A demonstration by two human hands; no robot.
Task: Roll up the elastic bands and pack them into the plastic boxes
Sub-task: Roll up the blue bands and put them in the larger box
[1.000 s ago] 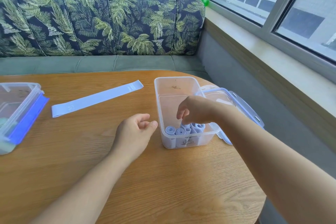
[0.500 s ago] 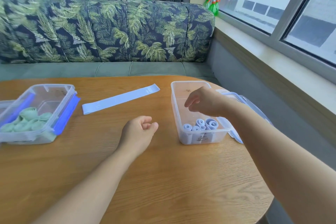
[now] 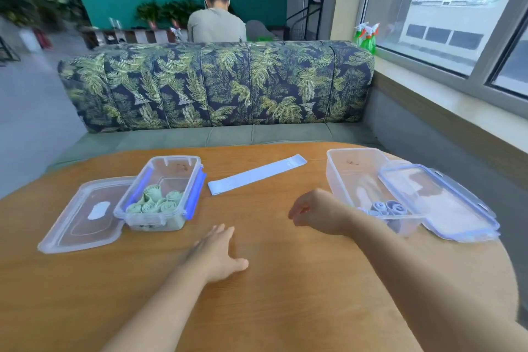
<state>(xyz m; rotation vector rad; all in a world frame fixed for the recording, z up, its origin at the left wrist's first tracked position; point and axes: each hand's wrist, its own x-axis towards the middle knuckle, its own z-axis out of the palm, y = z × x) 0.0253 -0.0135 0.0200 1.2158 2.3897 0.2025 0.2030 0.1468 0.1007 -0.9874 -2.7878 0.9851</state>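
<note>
One flat pale-blue elastic band (image 3: 256,174) lies unrolled on the wooden table (image 3: 271,303), between two clear plastic boxes. The left box (image 3: 168,171) holds several rolled green bands (image 3: 155,201). The right box (image 3: 353,177) holds rolled blue bands (image 3: 385,207) at its near end. My left hand (image 3: 217,251) is low over the table with fingers stretched forward and holds nothing. My right hand (image 3: 317,211) hovers left of the right box with fingers loosely curled and holds nothing.
The left box's lid (image 3: 83,217) lies flat beside it; the right box's blue-edged lid (image 3: 440,203) leans on its right rim. A leaf-print sofa (image 3: 217,86) runs behind the table. A person sits beyond it. Spray bottles (image 3: 365,36) stand on the windowsill.
My right hand has come out of the right box and moved left over the table. My left hand has uncurled and stretched forward. My head has lifted, bringing the left box and lid into view.
</note>
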